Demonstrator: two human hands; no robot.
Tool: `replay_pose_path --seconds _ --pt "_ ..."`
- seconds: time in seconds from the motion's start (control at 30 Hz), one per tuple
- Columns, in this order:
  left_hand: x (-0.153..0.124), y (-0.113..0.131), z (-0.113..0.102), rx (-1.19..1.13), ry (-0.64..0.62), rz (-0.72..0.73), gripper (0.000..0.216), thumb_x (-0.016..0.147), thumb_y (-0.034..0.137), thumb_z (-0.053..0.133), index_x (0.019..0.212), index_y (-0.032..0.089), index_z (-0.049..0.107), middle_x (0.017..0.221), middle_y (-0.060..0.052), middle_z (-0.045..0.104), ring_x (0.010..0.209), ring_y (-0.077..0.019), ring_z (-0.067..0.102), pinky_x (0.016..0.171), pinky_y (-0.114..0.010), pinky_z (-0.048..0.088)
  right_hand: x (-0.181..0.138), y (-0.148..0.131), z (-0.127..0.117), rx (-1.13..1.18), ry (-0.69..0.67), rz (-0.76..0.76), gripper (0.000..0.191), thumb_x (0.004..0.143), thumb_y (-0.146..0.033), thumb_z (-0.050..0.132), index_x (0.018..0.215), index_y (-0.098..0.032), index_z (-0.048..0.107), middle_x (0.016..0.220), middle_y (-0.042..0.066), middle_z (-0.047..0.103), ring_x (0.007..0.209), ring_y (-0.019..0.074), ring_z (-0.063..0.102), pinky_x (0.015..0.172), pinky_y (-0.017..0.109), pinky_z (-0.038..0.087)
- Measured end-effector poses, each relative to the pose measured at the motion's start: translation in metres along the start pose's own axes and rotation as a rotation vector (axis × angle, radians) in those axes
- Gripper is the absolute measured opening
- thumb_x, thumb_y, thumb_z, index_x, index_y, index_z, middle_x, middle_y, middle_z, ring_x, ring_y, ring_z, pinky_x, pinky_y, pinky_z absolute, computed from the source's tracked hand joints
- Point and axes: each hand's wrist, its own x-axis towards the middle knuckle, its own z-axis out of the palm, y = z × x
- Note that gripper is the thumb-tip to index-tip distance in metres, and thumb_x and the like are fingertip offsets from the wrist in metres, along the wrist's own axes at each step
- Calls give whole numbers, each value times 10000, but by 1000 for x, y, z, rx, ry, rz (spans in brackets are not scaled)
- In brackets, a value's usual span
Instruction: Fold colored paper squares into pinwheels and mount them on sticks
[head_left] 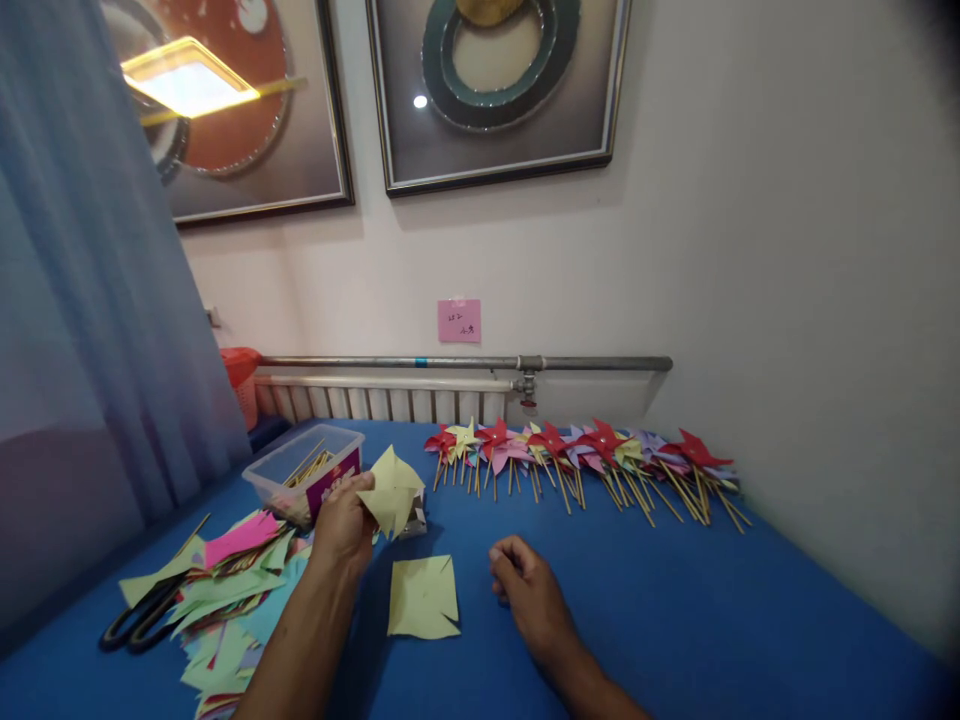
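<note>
My left hand [346,520] is closed on the edge of a pale yellow paper pinwheel [396,492], raised above the table, with its blades partly folded. Behind it a small box [417,518] is mostly hidden. Between my hands a pale yellow paper square [423,598] lies flat, with slits cut in from its corners. To the right of that square, my right hand [531,596] rests with curled fingers; whether anything small is pinched in them is hidden.
Left of my arm are a pile of coloured paper [244,590] and black-handled scissors [146,612]. A clear plastic box [262,478] holds thin sticks. Finished pinwheels on sticks [551,440] line the back of the blue table [637,620]. A pipe [465,362] runs along the wall.
</note>
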Motion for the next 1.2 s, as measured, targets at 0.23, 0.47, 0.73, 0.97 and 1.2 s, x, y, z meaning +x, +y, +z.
replay_pose_path --seconds 0.23,0.47,0.73,0.97,1.2 --pt "-23 -26 37 505 -134 194 325 777 498 619 786 174 642 585 24 569 495 -125 486 515 -249 386 2 -3 3 253 -12 47 489 757 -677 702 844 -197 665 804 39 702 686 177 654 631 279 499" --pt "-81 -64 45 1226 -712 785 298 971 310 453 848 218 709 915 -106 715 919 -233 633 881 -373 426 -9 -19 5 726 -117 149 471 786 -602 756 978 -177 696 965 98 774 985 274 726 820 367 572" --pt "-28 -29 14 1491 -685 429 189 822 288 640 965 202 728 996 -75 730 926 -230 653 791 -312 442 3 -9 -6 830 52 265 423 750 -359 798 1103 -155 686 974 132 806 1010 344 758 864 468 610" --pt "-20 -35 6 1659 -833 298 334 601 298 791 927 237 748 1093 -96 720 1056 -296 642 873 -335 447 2 -9 -4 832 52 266 444 752 -354 811 1120 -140 683 1010 140 809 1059 349 748 902 480 613" --pt "-7 -30 -5 1538 -715 201 102 703 154 555 623 193 604 664 -13 625 653 -156 562 575 -253 300 0 -14 -7 804 26 285 417 747 -365 830 1071 -138 700 1000 143 811 1037 355 754 863 473 625"
